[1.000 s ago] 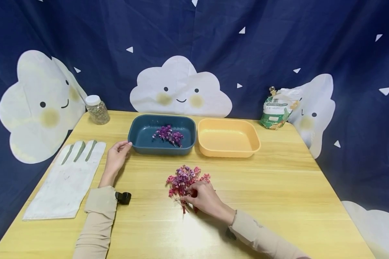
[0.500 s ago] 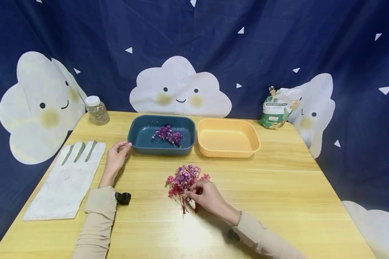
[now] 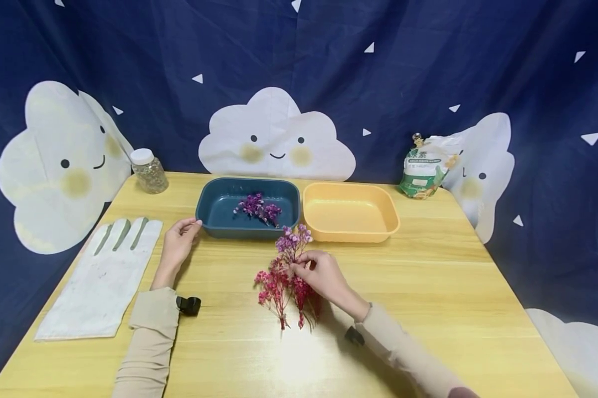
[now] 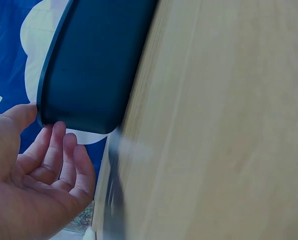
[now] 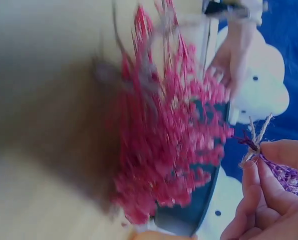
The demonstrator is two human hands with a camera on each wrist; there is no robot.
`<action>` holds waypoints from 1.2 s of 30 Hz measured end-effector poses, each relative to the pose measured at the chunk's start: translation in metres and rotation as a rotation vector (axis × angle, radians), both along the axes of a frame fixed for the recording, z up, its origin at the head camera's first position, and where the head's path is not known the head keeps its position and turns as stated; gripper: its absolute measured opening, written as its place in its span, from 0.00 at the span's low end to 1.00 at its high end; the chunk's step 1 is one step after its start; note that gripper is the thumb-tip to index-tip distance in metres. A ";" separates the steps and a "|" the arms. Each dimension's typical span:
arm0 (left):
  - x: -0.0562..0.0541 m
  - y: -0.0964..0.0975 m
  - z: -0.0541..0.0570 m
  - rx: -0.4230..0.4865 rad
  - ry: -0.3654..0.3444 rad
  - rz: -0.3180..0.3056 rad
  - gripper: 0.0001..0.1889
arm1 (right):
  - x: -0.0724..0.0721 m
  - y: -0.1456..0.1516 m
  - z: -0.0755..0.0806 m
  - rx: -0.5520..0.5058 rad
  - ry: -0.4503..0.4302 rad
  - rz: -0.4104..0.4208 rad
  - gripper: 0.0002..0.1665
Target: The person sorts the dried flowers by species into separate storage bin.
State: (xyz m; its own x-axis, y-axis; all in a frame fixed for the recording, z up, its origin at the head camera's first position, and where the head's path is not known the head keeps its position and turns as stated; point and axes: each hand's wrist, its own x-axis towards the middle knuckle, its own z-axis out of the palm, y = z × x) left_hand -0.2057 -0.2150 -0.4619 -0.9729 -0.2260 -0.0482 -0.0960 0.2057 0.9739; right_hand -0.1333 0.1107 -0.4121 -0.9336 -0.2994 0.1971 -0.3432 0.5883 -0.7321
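At the near left corner of the dark blue plastic basin (image 3: 239, 232), my left hand (image 3: 177, 246) pinches the rim, thumb and fingers on either side of the wall (image 4: 89, 85). Purple dried flowers (image 3: 256, 207) lie inside that basin. My right hand (image 3: 324, 276) holds another small purple dried flower bunch (image 3: 294, 240) between thumb and fingertips, at stems tied with twine (image 5: 256, 145). Its blossoms point toward the basins and overlap the blue one's near edge in the head view. Below the hand, two pink dried flower bunches (image 3: 273, 287) lie on the table, partly behind my fingers.
To the right of the blue basin stands a yellow basin (image 3: 351, 236). A white glove (image 3: 95, 287) lies at the left of the wooden table (image 3: 408, 337). A white-capped jar (image 3: 151, 174) and a green-white bag (image 3: 423, 174) stand at the back corners, before a blue curtain.
My right hand has picked the purple bunch off the pink ones and moved it up and forward toward the basins. The left hand has stayed at the rim.
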 end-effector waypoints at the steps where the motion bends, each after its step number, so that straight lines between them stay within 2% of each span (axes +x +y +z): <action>1: 0.000 0.000 0.000 -0.001 -0.003 0.000 0.26 | -0.005 0.000 0.001 -0.004 0.005 -0.006 0.05; 7: -0.001 -0.001 -0.002 0.000 -0.012 0.000 0.26 | -0.034 -0.004 0.011 0.001 -0.006 -0.068 0.07; 11: -0.002 -0.001 -0.002 0.006 -0.011 -0.007 0.26 | -0.051 -0.009 0.016 0.001 -0.042 -0.110 0.08; 20: 0.001 -0.002 -0.001 -0.003 -0.008 -0.016 0.26 | -0.081 -0.034 0.024 0.027 -0.048 -0.088 0.10; 29: 0.002 -0.003 0.000 -0.020 -0.011 -0.009 0.27 | -0.112 -0.064 0.023 0.064 -0.099 -0.078 0.09; 36: 0.000 -0.002 -0.001 -0.006 -0.028 -0.008 0.27 | -0.125 -0.081 0.015 0.130 -0.166 -0.101 0.09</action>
